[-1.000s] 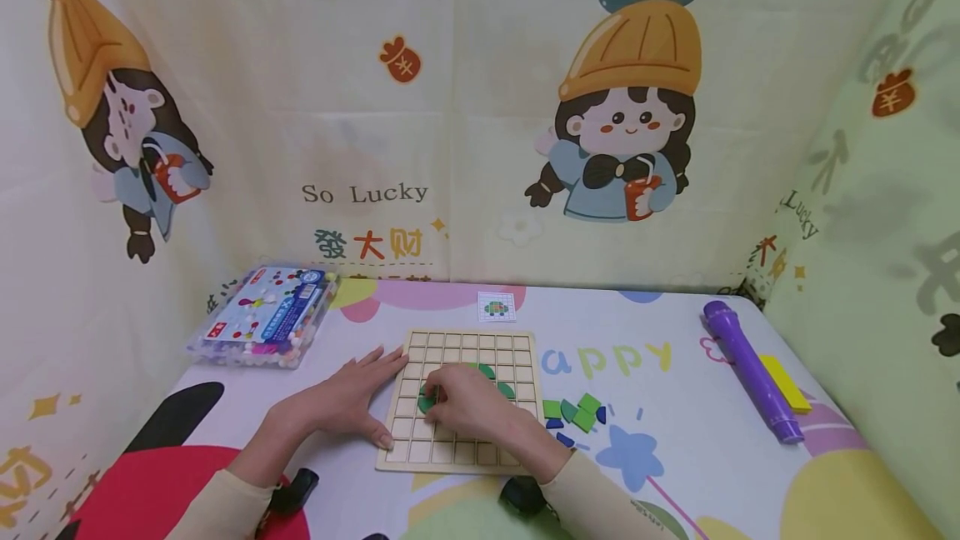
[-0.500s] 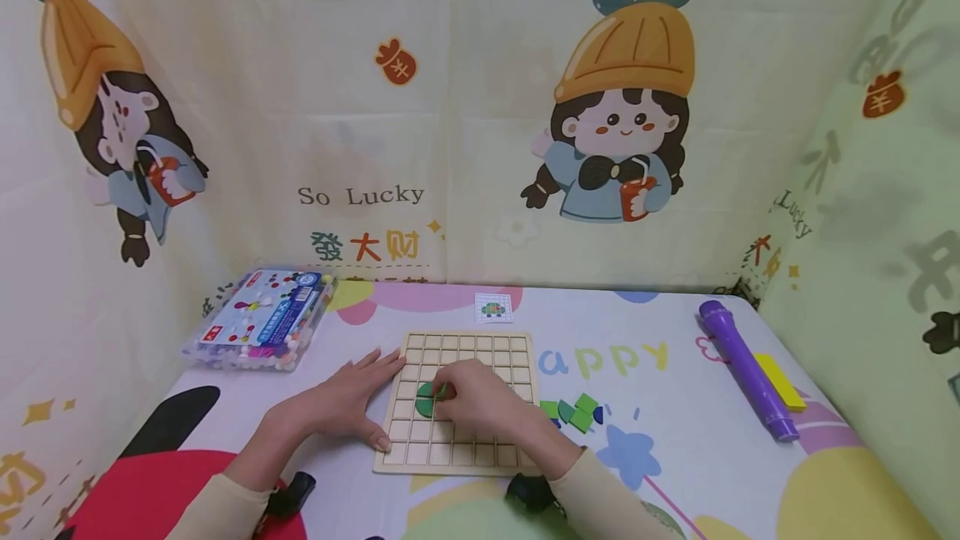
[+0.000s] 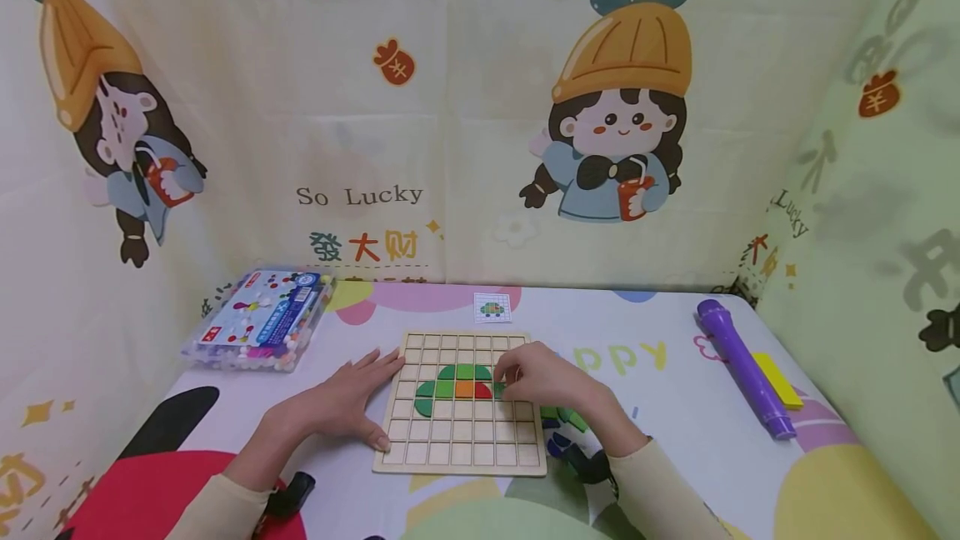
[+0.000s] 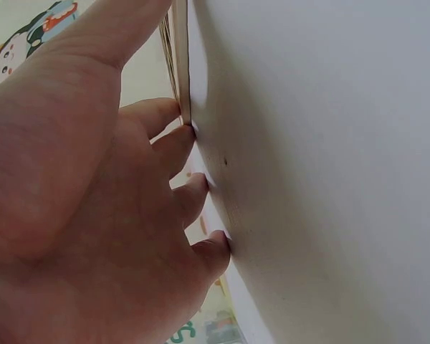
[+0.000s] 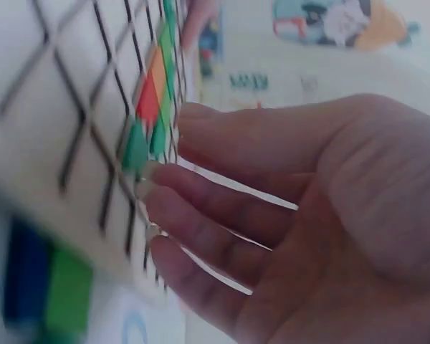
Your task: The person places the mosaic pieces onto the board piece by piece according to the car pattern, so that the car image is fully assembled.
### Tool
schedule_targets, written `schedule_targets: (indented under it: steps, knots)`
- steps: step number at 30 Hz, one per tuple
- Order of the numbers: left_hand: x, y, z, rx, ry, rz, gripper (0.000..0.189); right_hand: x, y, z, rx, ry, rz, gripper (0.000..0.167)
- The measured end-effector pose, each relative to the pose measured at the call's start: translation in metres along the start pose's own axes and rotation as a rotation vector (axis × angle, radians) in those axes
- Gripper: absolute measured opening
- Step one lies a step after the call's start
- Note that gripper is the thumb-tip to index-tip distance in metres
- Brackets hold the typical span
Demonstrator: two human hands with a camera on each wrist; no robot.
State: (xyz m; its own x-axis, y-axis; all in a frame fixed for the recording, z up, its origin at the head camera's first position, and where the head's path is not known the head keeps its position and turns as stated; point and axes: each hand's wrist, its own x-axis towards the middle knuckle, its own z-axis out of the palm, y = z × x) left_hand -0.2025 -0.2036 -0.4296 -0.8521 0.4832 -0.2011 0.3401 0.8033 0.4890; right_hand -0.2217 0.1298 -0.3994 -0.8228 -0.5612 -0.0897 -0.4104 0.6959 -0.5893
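Note:
A wooden grid board [image 3: 465, 461] lies on the table in the head view. Set in its cells is a patch of coloured tiles: green ones, an orange square [image 3: 464, 389] and a red tile [image 3: 482, 391]. My left hand [image 3: 341, 398] is spread along the board's left edge, thumb by the lower left corner. At the patch's right end, my right hand [image 3: 543, 377] has its fingertips right by a green rounded tile [image 5: 135, 147]. The right wrist view shows thumb and fingers apart, nothing between them. My right hand partly hides that tile in the head view.
Loose green and blue tiles [image 3: 573, 419] lie right of the board, partly behind my right wrist. A small pattern card [image 3: 492, 307] lies beyond it. A clear box of beads [image 3: 258, 319] stands at back left; a purple tube [image 3: 746, 369] and yellow block [image 3: 780, 380] lie at right.
My right hand has moved right across the board, from the patch's left end to its right end, uncovering the green, orange and red tiles. My left hand stays in place.

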Motion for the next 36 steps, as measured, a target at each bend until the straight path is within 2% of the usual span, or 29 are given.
schedule_targets:
  steps: [6,11,22,29,36]
  knots:
    - [0.0,0.0,0.0,0.0,0.002,0.006,0.12,-0.013,0.026,-0.022,-0.018,-0.097,0.102,0.015]
    - [-0.001,0.001,0.0,0.004,0.005,0.017,0.12,-0.019,0.035,-0.025,-0.018,-0.164,0.165,0.022]
    - [-0.002,0.002,-0.001,0.001,0.004,0.005,0.12,-0.017,0.033,-0.02,-0.067,-0.154,0.208,0.019]
    - [-0.003,0.002,0.0,0.0,0.002,-0.001,0.121,-0.016,0.028,-0.019,-0.102,-0.152,0.193,0.021]
    - [0.0,0.001,0.0,0.008,0.004,0.0,0.12,-0.019,0.019,-0.018,-0.158,-0.134,0.291,0.019]
